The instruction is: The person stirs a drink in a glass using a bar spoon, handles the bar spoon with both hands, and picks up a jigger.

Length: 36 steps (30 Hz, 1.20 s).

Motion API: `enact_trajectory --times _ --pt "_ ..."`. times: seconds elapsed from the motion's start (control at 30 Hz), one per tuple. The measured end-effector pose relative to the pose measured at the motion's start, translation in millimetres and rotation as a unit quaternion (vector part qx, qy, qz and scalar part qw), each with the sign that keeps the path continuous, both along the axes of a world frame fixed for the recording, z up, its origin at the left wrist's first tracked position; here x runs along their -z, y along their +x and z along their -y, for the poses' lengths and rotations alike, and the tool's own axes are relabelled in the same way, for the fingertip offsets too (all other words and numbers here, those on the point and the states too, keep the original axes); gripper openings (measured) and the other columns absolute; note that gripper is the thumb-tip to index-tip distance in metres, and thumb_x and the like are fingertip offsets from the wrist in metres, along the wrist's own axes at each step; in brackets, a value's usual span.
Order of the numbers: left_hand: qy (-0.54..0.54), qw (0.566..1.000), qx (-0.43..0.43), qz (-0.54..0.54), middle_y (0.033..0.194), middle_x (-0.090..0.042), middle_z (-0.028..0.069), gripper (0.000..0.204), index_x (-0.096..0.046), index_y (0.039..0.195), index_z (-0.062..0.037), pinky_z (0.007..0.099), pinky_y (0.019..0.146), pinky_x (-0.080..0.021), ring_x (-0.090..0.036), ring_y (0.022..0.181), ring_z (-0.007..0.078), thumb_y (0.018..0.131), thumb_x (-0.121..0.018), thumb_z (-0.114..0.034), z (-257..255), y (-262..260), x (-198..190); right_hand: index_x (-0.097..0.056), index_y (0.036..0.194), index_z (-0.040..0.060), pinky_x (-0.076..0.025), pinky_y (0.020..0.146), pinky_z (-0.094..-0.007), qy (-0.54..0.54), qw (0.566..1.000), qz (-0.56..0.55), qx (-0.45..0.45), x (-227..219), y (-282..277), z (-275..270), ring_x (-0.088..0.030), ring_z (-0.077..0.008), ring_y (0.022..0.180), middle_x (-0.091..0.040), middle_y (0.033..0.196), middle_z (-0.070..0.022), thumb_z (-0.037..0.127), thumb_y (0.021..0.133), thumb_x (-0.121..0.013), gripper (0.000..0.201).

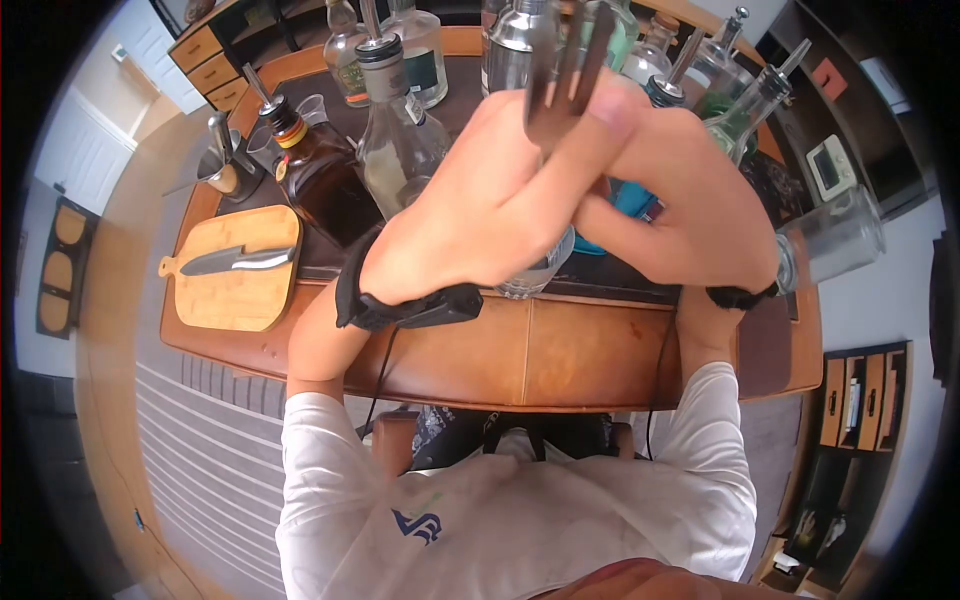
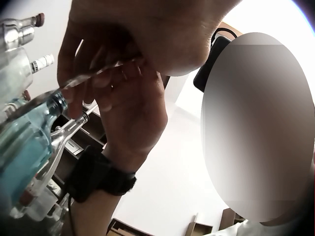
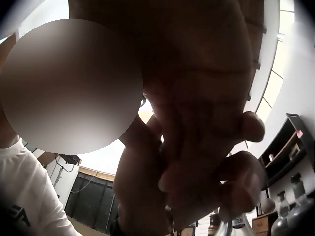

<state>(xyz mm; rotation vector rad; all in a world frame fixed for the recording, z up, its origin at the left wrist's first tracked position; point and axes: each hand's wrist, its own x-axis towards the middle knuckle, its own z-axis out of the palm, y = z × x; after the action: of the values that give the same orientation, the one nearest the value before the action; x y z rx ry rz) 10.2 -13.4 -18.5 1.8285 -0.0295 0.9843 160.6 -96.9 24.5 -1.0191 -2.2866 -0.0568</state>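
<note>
In the head view a metal fork (image 1: 572,85) points its tines up toward the camera. My left hand (image 1: 470,205) pinches it, the thumb lying along its base. My right hand (image 1: 690,190) meets the left, curled in from the other side. From the left wrist, the right hand's fingers (image 2: 130,73) close on the metal strip (image 2: 83,76) too. Most right-hand fingers are hidden in the head view; the right wrist view shows them dark and bent. Below the hands stands a clear glass (image 1: 540,278), partly covered, with something blue (image 1: 635,200) behind them.
A knife (image 1: 235,261) lies on a wooden board (image 1: 230,308) at the left. Beyond it stand a brown bottle (image 1: 325,180), a clear pourer bottle (image 1: 390,130) and a metal shaker (image 1: 515,50). More bottles line the right, near a tilted glass jar (image 1: 838,240).
</note>
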Motion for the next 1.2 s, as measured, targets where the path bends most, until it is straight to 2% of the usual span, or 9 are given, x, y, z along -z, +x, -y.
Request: enact_trajectory --times 0.13,0.2,0.27,0.3,0.4,0.93,1.07,1.13,1.2 --pt "0.099 0.995 0.007 0.02 0.083 -0.06 0.016 0.028 -0.06 0.112 0.0032 0.0386 0.064 -0.047 -0.061 0.072 0.0321 0.107 -0.046 -0.02 -2.5 3.7 2.4 -0.07 0.092 0.0008 -0.049 0.06 -0.0385 0.012 1.0 -0.027 0.002 11.7 3.0 4.5 -0.064 -0.0345 0.071 -0.067 0.08 -0.0127 0.003 0.077 -0.074 0.015" --pt "0.092 0.996 0.004 -0.014 0.086 -0.062 0.0156 0.026 -0.062 0.113 0.0031 0.0379 0.067 -0.049 -0.061 0.075 0.0315 0.106 -0.047 -0.017 -1.8 2.9 4.6 -0.073 0.094 0.0026 -0.05 0.061 -0.0395 0.068 0.998 -0.002 0.011 13.0 3.2 4.8 -0.065 -0.0349 0.073 -0.068 0.083 -0.0123 0.007 0.074 -0.078 0.021" --pt "0.132 0.989 -0.02 0.06 0.089 -0.065 0.0147 0.025 -0.063 0.113 0.0029 0.0368 0.071 -0.05 -0.061 0.075 0.0311 0.105 -0.048 -0.015 -2.5 8.9 9.2 -0.073 0.094 0.0039 -0.05 0.061 -0.0401 0.08 0.996 -0.01 0.025 21.2 2.6 4.3 -0.065 -0.0348 0.073 -0.069 0.083 -0.012 0.009 0.074 -0.079 0.022" --pt "0.085 0.996 -0.005 0.013 0.099 -0.068 0.0155 0.021 -0.065 0.114 0.0048 0.0362 0.073 -0.052 -0.063 0.08 0.03 0.099 -0.055 -0.007 -0.8 4.1 7.4 -0.074 0.094 0.0052 -0.05 0.061 -0.0406 0.096 0.995 -0.014 0.033 24.2 2.7 4.3 -0.065 -0.0347 0.072 -0.069 0.084 -0.0118 0.011 0.073 -0.081 0.022" --pt "0.096 0.995 0.004 0.011 0.1 -0.068 0.0162 0.021 -0.064 0.114 0.005 0.0359 0.072 -0.052 -0.064 0.081 0.0295 0.099 -0.055 -0.006 -3.2 5.8 12.7 -0.075 0.093 0.0073 -0.05 0.061 -0.0412 0.098 0.994 0.028 0.048 24.1 1.8 10.4 -0.066 -0.0346 0.073 -0.07 0.085 -0.0108 0.012 0.073 -0.082 0.022" --pt "0.213 0.971 0.088 0.069 0.101 -0.069 0.022 0.02 -0.061 0.116 0.0073 0.0338 0.067 -0.054 -0.068 0.083 0.0248 0.097 -0.056 0.001 -32.2 23.2 25.5 -0.075 0.089 0.0079 -0.052 0.061 -0.0373 0.125 0.991 -0.017 0.034 28.4 0.5 8.1 -0.067 -0.029 0.072 -0.07 0.081 -0.0055 0.011 0.072 -0.083 0.019" --pt "0.124 0.99 0.06 0.007 0.101 -0.068 0.0228 0.018 -0.059 0.109 0.0084 0.0313 0.058 -0.052 -0.066 0.076 0.0238 0.101 -0.054 -0.006 -22.8 14.9 21.3 -0.074 0.089 0.0082 -0.05 0.059 -0.0377 0.127 0.991 -0.012 0.048 31.3 -0.9 7.0 -0.065 -0.0297 0.069 -0.07 0.083 -0.0064 0.012 0.07 -0.085 0.022" --pt "0.396 0.897 -0.025 0.197 0.103 -0.068 0.0229 0.022 -0.059 0.116 0.0065 0.0304 0.052 -0.05 -0.065 0.068 0.0254 0.096 -0.058 -0.001 -45.2 33.1 38.9 -0.073 0.089 0.0082 -0.05 0.059 -0.0378 0.133 0.989 -0.002 0.062 32.9 -2.1 6.6 -0.065 -0.0298 0.068 -0.07 0.084 -0.0069 0.013 0.069 -0.085 0.023" --pt "0.418 0.884 -0.046 0.203 0.103 -0.068 0.0231 0.027 -0.058 0.119 0.0057 0.0309 0.052 -0.05 -0.065 0.068 0.0258 0.093 -0.06 0.001 -47.9 30.5 42.6 -0.073 0.09 0.0081 -0.05 0.059 -0.0378 0.139 0.988 -0.012 0.058 33.9 -2.5 6.1 -0.065 -0.03 0.069 -0.069 0.085 -0.0079 0.012 0.069 -0.085 0.025"
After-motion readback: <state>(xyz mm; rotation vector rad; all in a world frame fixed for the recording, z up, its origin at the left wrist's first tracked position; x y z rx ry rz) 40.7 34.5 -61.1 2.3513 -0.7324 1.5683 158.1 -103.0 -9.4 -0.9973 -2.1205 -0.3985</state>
